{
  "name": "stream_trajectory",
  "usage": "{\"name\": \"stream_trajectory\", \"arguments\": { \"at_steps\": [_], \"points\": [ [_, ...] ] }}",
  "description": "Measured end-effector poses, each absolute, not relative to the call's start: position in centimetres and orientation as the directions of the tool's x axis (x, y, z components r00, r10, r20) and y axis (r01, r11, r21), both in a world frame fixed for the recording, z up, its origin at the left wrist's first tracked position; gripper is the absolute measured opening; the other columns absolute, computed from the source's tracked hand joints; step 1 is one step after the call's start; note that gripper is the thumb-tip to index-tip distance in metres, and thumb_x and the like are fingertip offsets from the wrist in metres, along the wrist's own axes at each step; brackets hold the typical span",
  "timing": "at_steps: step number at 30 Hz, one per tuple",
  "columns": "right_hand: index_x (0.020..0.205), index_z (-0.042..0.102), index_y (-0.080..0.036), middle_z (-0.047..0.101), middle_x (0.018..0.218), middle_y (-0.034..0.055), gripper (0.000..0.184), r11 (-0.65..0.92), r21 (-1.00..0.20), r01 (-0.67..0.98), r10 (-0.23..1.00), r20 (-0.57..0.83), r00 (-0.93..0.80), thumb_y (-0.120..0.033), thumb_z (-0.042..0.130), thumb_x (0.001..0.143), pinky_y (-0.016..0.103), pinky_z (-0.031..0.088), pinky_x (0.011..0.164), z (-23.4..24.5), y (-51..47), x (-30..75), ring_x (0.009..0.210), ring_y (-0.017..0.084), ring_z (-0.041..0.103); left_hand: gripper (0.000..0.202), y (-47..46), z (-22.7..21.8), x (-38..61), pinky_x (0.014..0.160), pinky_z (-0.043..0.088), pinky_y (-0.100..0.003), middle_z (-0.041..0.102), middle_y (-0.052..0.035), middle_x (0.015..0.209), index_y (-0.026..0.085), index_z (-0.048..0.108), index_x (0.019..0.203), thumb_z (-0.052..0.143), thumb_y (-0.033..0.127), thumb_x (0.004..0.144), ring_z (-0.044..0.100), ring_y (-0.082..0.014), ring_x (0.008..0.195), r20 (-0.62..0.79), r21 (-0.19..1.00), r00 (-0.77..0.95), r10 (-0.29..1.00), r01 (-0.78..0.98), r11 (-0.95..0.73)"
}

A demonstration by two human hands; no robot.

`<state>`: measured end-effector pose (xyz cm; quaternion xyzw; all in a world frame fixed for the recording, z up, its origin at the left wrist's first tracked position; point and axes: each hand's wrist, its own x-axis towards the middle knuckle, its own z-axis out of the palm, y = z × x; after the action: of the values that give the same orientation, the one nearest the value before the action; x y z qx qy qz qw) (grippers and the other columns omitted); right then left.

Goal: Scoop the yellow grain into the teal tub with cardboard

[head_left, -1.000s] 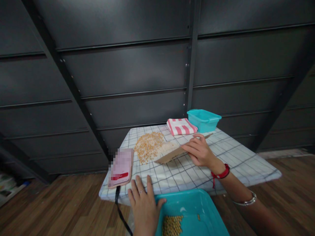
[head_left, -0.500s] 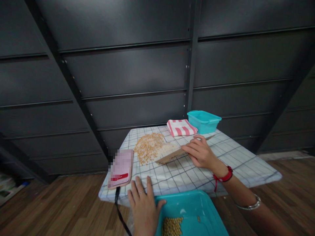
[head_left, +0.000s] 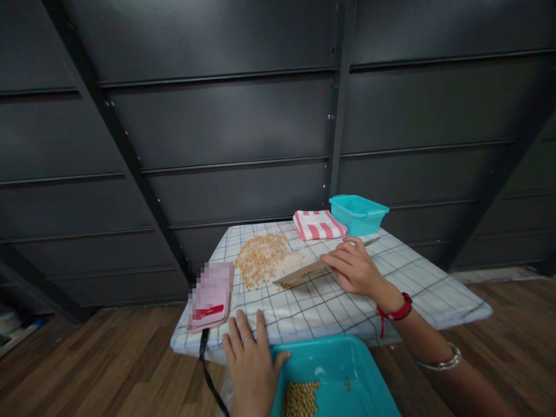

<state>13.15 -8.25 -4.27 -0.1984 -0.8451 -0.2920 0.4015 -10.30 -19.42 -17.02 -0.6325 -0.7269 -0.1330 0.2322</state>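
Observation:
My right hand (head_left: 351,265) grips a strip of brown cardboard (head_left: 304,273), whose lower edge meets the tablecloth beside a patch of white grains (head_left: 295,260). Left of that patch lies a spread of yellow beans or kernels (head_left: 260,260) mixed with white grains. My left hand (head_left: 252,359) has its fingers spread over the near edge of the table, with the thumb on the rim of a teal basin (head_left: 343,347). Inside the basin, greenish-yellow beans (head_left: 301,399) gather at the left, and a few sit apart to the right.
A pink phone or case (head_left: 212,292) with a black strap (head_left: 204,353) lies at the table's left edge. At the back are a folded pink-and-white towel (head_left: 319,225) and a smaller teal basket (head_left: 359,215). The checked tablecloth (head_left: 417,289) covers the table; a dark panelled wall (head_left: 238,127) stands behind.
The whole view has shifted slightly. Both hands keep nearly the same places, and the cardboard remains in my right hand beside the white grains.

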Motion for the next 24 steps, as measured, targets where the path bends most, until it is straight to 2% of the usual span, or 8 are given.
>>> {"name": "stream_trajectory", "arguments": {
  "at_steps": [10,16,24],
  "points": [
    [0.111,0.060,-0.023,0.063,0.074,0.0013,0.042,0.755,0.325,0.570,0.109,0.795,-0.597,-0.006,0.045,0.075,0.045,0.034,0.083,-4.1,-8.5,13.6,0.073,0.021,0.048,0.075,-19.5,-16.7,-10.3,0.102,0.028,-0.061,0.044,-0.0261,0.138,0.013,0.047,0.132,0.067,0.049,0.069,0.037,-0.0432,0.128,0.498,-0.094,-0.105,0.861,0.980,0.174],
    [0.106,0.062,-0.019,0.062,0.073,0.0032,0.039,0.742,0.323,0.588,0.134,0.788,-0.601,-0.004,0.044,0.074,0.044,0.036,0.081,-4.5,-8.0,12.9,0.074,0.021,0.047,0.074,-19.6,-16.4,-10.2,0.102,0.027,-0.061,0.044,-0.0296,0.137,0.009,0.049,0.129,0.070,0.044,0.067,0.038,-0.0457,0.127,0.505,-0.076,-0.108,0.857,0.983,0.168],
    [0.108,0.061,-0.021,0.062,0.072,0.0011,0.042,0.762,0.315,0.565,0.122,0.788,-0.604,-0.005,0.045,0.074,0.043,0.035,0.083,-4.3,-9.1,13.6,0.073,0.020,0.048,0.076,-19.3,-17.1,-10.6,0.103,0.027,-0.061,0.043,-0.0261,0.140,0.014,0.044,0.134,0.065,0.050,0.070,0.036,-0.0427,0.129,0.485,-0.097,-0.104,0.868,0.980,0.172]
  ]
}}
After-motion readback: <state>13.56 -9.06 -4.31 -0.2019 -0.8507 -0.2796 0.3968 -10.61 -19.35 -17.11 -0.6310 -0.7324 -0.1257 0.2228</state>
